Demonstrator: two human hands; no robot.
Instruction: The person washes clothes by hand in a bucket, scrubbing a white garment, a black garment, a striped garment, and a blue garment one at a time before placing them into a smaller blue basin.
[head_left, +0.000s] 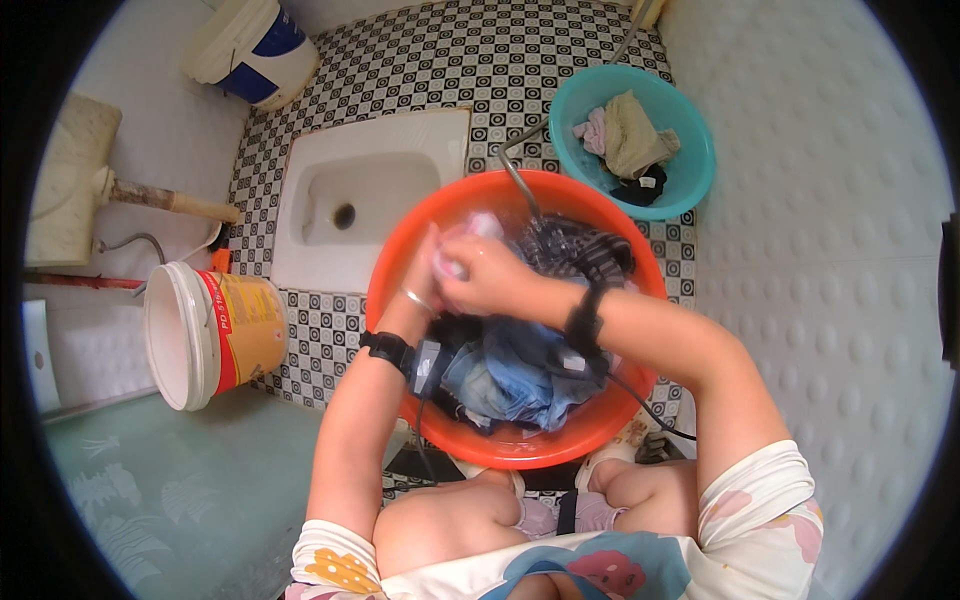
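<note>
Both of my hands are together over the left part of a large orange plastic basin (525, 455). My right hand (487, 274) is closed on a pink and white cloth (484, 225). My left hand (429, 262) is against the same cloth, its fingers blurred and partly hidden behind my right hand. Blue denim clothing (517, 375) lies wet in the basin below my hands, and a dark striped garment (585, 247) lies at the upper right. A grey flexible hose (517, 171) reaches over the rim, with water at its end.
Beyond the orange basin at right stands a teal basin (701, 172) holding a beige cloth (630, 135) and other garments. A white squat toilet (375, 135) is set in the patterned tile floor. Plastic buckets (255, 322) stand at left; a textured wall borders the right. Cables run from both wrists.
</note>
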